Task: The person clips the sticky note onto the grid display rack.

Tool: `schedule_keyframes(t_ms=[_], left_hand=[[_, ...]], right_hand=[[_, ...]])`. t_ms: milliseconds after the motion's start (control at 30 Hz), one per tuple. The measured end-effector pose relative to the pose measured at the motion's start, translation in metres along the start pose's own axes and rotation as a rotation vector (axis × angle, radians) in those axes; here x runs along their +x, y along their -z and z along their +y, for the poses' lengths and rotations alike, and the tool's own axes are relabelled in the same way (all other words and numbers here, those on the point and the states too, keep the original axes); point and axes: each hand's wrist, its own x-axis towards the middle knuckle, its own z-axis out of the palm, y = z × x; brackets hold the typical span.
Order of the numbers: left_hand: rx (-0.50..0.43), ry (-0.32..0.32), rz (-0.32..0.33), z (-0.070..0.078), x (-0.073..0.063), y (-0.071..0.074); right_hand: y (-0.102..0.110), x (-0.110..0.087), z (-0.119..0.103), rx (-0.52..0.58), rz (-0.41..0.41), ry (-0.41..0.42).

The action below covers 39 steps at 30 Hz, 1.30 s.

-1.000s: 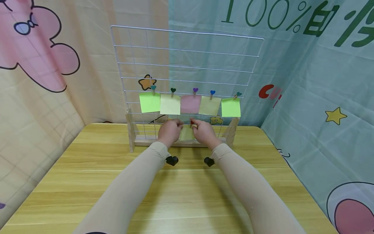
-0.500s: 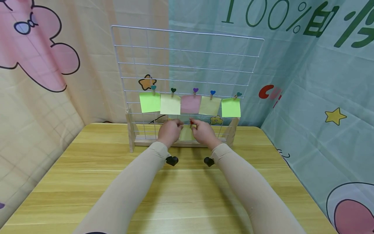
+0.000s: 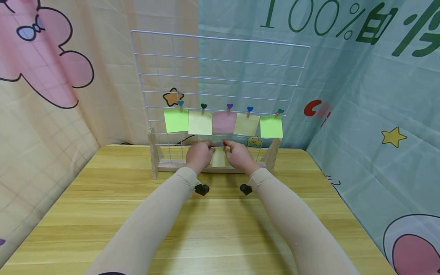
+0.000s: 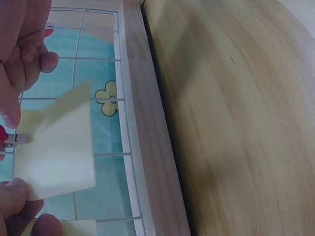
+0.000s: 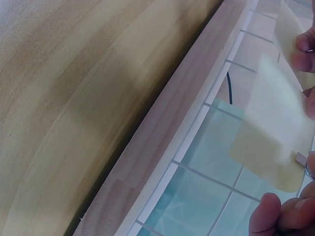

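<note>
A pale yellow sticky note (image 3: pixel 218 158) hangs at the low middle of the white wire grid (image 3: pixel 220 80). My left hand (image 3: pixel 199 156) pinches its upper left corner between thumb and fingers. At its top edge is a small wooden clothespin (image 4: pixel 20 138) with a red heart, which my right hand (image 3: pixel 240 156) grips. The clothespin's jaws meet the note's edge at a wire; fingers partly hide it. Another pale yellow note (image 5: pixel 289 37) shows by the left fingers in the right wrist view; whether they hold it, I cannot tell.
Higher up, a row of notes hangs from heart clothespins: green (image 3: pixel 176 120), pale yellow, pink (image 3: pixel 224 122), yellow and green. The grid stands in a wooden base (image 3: pixel 172 167) on the wooden table (image 3: pixel 220 221). Printed curtains (image 3: pixel 371 126) surround the table.
The low note's bottom edge has shifted slightly down and looks brighter. Both hands stay in nearly the same place.
</note>
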Motion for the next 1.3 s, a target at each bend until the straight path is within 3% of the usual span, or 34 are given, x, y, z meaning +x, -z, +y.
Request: schedule_keyframes(t_ms=[433,800,1000,1300], left_hand=[[0.007,-0.024,0.001,-0.005,0.0,-0.005],[0.004,-0.118,0.091,-0.007,-0.007,0.004],[0.025,-0.19,0.09,-0.01,-0.016,0.013],[0.137,-0.266,0.043,-0.024,-0.04,0.032]], right_hand=[[0.002,0.002,0.003,0.009,-0.02,0.01],[0.007,-0.004,0.003,0.027,-0.02,-0.001],[0.011,-0.011,0.005,0.01,-0.024,0.031],[0.02,-0.035,0.011,0.01,-0.05,0.079]])
